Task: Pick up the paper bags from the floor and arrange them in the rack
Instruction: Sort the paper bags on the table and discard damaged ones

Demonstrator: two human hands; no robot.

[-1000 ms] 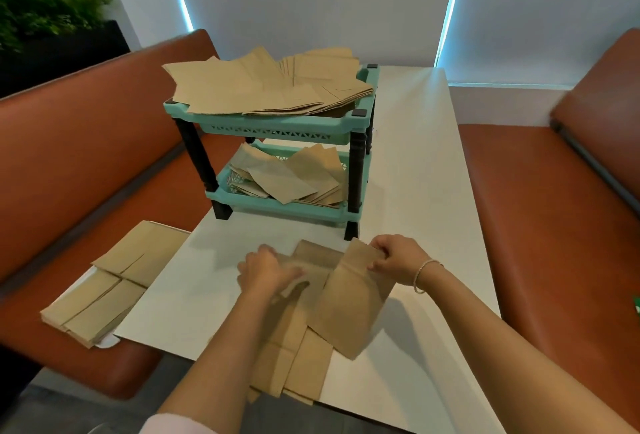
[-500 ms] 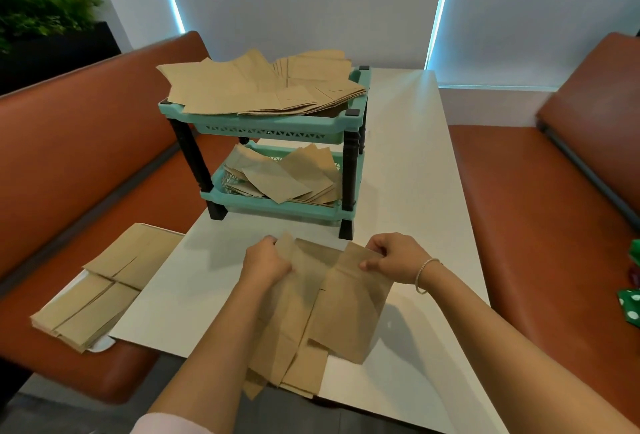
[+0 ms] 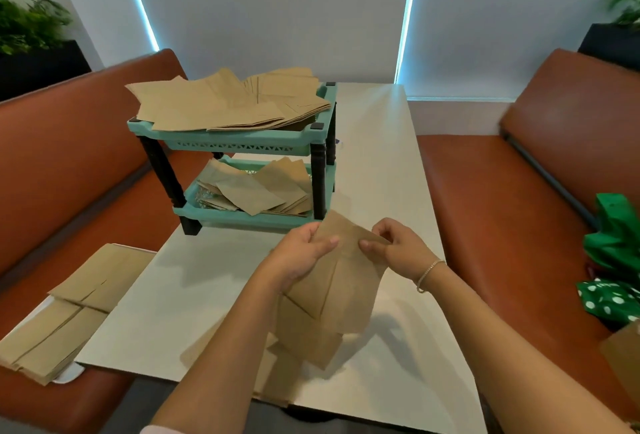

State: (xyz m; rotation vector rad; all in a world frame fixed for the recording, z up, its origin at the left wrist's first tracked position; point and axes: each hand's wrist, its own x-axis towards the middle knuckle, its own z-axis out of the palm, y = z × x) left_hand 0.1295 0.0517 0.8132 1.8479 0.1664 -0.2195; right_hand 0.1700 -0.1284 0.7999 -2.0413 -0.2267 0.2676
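Note:
A bunch of flat brown paper bags hangs above the white table, lifted at its top edge. My left hand pinches the top left of the bunch and my right hand pinches the top right. Just beyond them stands a teal two-tier rack with black legs. A spread of paper bags fills its top tier, and more bags lie in its bottom tier.
Another stack of paper bags rests on the orange bench seat at the left. Green dotted bags sit on the right bench. Benches flank the table on both sides; a wall lies behind.
Both hands have gathered the bags that lay spread on the table and raised them off it, toward the rack. The view has shifted right.

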